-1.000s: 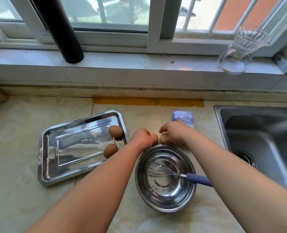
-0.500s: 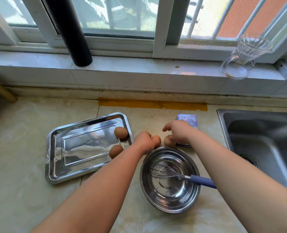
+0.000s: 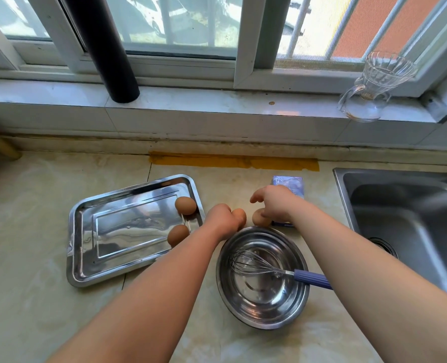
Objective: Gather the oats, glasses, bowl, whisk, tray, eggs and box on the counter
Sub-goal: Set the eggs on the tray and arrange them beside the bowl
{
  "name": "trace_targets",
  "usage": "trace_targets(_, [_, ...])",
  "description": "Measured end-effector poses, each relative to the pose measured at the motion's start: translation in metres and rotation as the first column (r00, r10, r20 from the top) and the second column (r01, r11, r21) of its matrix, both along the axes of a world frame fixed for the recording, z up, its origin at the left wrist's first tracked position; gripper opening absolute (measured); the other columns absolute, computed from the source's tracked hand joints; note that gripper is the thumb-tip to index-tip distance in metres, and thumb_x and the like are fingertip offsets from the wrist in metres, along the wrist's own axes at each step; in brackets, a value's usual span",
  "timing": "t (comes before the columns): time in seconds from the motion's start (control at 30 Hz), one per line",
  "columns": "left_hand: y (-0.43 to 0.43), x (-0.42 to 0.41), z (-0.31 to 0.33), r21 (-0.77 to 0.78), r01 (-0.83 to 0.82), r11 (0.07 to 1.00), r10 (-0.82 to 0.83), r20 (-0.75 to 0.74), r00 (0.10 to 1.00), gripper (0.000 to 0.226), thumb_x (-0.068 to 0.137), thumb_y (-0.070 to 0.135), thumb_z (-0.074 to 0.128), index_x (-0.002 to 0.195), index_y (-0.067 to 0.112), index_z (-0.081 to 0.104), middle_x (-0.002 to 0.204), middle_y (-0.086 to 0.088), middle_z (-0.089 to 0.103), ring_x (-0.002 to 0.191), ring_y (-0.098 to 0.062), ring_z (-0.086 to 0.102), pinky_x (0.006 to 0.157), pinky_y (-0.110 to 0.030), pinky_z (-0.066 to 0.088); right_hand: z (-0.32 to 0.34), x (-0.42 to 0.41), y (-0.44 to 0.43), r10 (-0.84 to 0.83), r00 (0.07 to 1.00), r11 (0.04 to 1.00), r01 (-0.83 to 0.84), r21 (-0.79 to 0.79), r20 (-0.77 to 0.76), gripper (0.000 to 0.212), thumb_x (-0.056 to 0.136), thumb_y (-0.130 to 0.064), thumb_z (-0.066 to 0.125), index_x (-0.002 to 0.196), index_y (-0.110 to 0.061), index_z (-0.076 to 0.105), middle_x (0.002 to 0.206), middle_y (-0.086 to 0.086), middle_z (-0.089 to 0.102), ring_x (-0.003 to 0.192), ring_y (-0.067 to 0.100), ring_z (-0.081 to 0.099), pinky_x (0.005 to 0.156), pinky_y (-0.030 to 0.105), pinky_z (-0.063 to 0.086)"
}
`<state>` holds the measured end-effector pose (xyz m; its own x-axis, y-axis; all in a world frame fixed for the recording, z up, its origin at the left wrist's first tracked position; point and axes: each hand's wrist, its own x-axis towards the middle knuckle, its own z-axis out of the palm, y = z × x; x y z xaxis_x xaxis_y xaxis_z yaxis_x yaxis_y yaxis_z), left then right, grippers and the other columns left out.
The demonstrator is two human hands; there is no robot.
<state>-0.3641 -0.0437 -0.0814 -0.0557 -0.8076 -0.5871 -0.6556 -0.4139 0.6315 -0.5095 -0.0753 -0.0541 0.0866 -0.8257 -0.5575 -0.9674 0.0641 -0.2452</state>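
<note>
Both forearms reach forward over the counter (image 3: 34,297). The left hand (image 3: 221,218) is curled into a loose fist just past the far rim of the steel bowl (image 3: 264,313), and a brown egg (image 3: 239,215) shows at its fingertips — the fingers seem to close around it, though how firmly cannot be told. The right hand (image 3: 276,203) hovers just beside it with fingers spread and bent downward; a second egg (image 3: 259,218) sits under the palm, and whether the hand touches it cannot be told.

Directly below both hands, nearer the person, the bowl holds a wire whisk (image 3: 253,265) whose blue handle lies over the rim toward the right forearm. Left of the left hand lies a shiny steel tray (image 3: 86,258) with two more eggs along its near-right edge — one (image 3: 185,205) farther, one (image 3: 177,235) nearer, touching the wrist side of the left arm in view. Behind the right hand, partly hidden by it, lies a small blue box (image 3: 289,183). Right of the right forearm is the sink (image 3: 413,218). Far beyond the hands, on the windowsill (image 3: 217,100), a clear glass jug (image 3: 368,98) stands.
</note>
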Motion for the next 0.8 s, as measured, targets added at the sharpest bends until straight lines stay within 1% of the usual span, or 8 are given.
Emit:
trace_targets(0.07, [0.0, 0.002, 0.0, -0.002, -0.005, 1.0, 0.005, 0.003, 1.0, 0.033, 0.089, 0.037, 0.049, 0.095, 0.006, 0.059, 0.083, -0.007, 0.057, 0.084, -0.027, 0.055, 0.069, -0.032, 0.042, -0.001, 0.003, -0.001, 0.0, 1.0, 1.0, 0.0, 0.003, -0.006, 0.066, 0.065, -0.015, 0.06, 0.128, -0.033, 0.055, 0.127, 0.005, 0.059, 0.127, 0.028, 0.045, 0.096, 0.042, 0.05])
trace_targets(0.2, [0.0, 0.005, -0.001, -0.007, -0.01, 1.0, 0.01, 0.017, 1.0, 0.045, 0.092, 0.036, 0.051, 0.122, 0.003, 0.055, 0.1, -0.006, 0.05, 0.092, -0.024, 0.049, 0.08, -0.032, 0.039, -0.006, 0.009, -0.006, 0.025, 0.999, 1.0, -0.025, -0.003, -0.025, 0.07, 0.061, -0.012, 0.058, 0.127, -0.036, 0.054, 0.127, 0.007, 0.057, 0.123, 0.028, 0.048, 0.092, 0.041, 0.052])
trace_targets(0.37, [-0.002, 0.021, 0.004, -0.091, -0.03, 0.995, 0.039, 0.099, 0.994, 0.047, 0.091, 0.031, 0.059, 0.132, 0.008, 0.053, 0.13, -0.01, 0.059, 0.117, -0.027, 0.057, 0.098, -0.035, 0.045, -0.004, 0.024, -0.014, 0.121, 0.992, 0.988, -0.125, -0.096, -0.044, 0.055, 0.084, -0.006, 0.054, 0.133, -0.032, 0.052, 0.133, 0.002, 0.058, 0.125, 0.029, 0.048, 0.101, 0.039, 0.044])
trace_targets(0.43, [-0.003, 0.037, 0.007, -0.153, -0.081, 0.985, 0.104, 0.148, 0.984, 0.038, 0.087, 0.028, 0.063, 0.123, 0.013, 0.061, 0.127, -0.008, 0.059, 0.111, -0.025, 0.06, 0.099, -0.035, 0.047, -0.003, 0.038, -0.018, 0.161, 0.986, 0.975, -0.164, -0.146, -0.034, 0.051, 0.088, -0.009, 0.053, 0.134, -0.03, 0.052, 0.135, 0.003, 0.056, 0.126, 0.028, 0.048, 0.103, 0.039, 0.042])
trace_targets(0.57, [0.0, 0.078, 0.015, -0.201, -0.063, 0.978, 0.118, 0.273, 0.955, 0.014, 0.081, 0.018, 0.067, 0.094, 0.017, 0.07, 0.093, 0.0, 0.067, 0.092, -0.021, 0.063, 0.076, -0.028, 0.05, -0.003, 0.08, -0.019, 0.219, 0.974, 0.957, -0.204, -0.206, 0.05, 0.049, 0.09, -0.015, 0.058, 0.137, -0.027, 0.049, 0.137, 0.006, 0.055, 0.125, 0.028, 0.05, 0.101, 0.038, 0.043])
trace_targets(0.63, [0.006, 0.093, 0.018, -0.147, -0.037, 0.988, 0.087, 0.345, 0.935, 0.019, 0.077, 0.022, 0.07, 0.095, 0.018, 0.066, 0.09, -0.001, 0.064, 0.089, -0.022, 0.062, 0.072, -0.028, 0.049, -0.006, 0.1, -0.02, 0.257, 0.963, 0.95, -0.236, -0.204, 0.081, 0.05, 0.09, -0.018, 0.059, 0.138, -0.025, 0.048, 0.139, 0.006, 0.054, 0.126, 0.028, 0.049, 0.101, 0.038, 0.042])
trace_targets(0.7, [0.011, 0.105, 0.015, -0.075, -0.048, 0.996, 0.074, 0.398, 0.914, 0.032, 0.069, 0.031, 0.07, 0.097, 0.018, 0.062, 0.093, -0.002, 0.065, 0.089, -0.022, 0.063, 0.076, -0.031, 0.054, -0.01, 0.116, -0.021, 0.293, 0.952, 0.94, -0.27, -0.207, 0.088, 0.05, 0.09, -0.02, 0.059, 0.138, -0.025, 0.048, 0.14, 0.006, 0.053, 0.126, 0.028, 0.049, 0.102, 0.038, 0.041])
trace_targets(0.8, [0.013, 0.116, 0.006, -0.009, -0.051, 0.999, 0.051, 0.352, 0.935, 0.038, 0.071, 0.036, 0.069, 0.103, 0.015, 0.063, 0.097, -0.001, 0.064, 0.093, -0.022, 0.063, 0.081, -0.032, 0.054, -0.018, 0.135, -0.021, 0.311, 0.945, 0.938, -0.288, -0.192, 0.104, 0.051, 0.09, -0.017, 0.058, 0.14, -0.024, 0.046, 0.142, 0.007, 0.05, 0.125, 0.028, 0.05, 0.1, 0.038, 0.043])
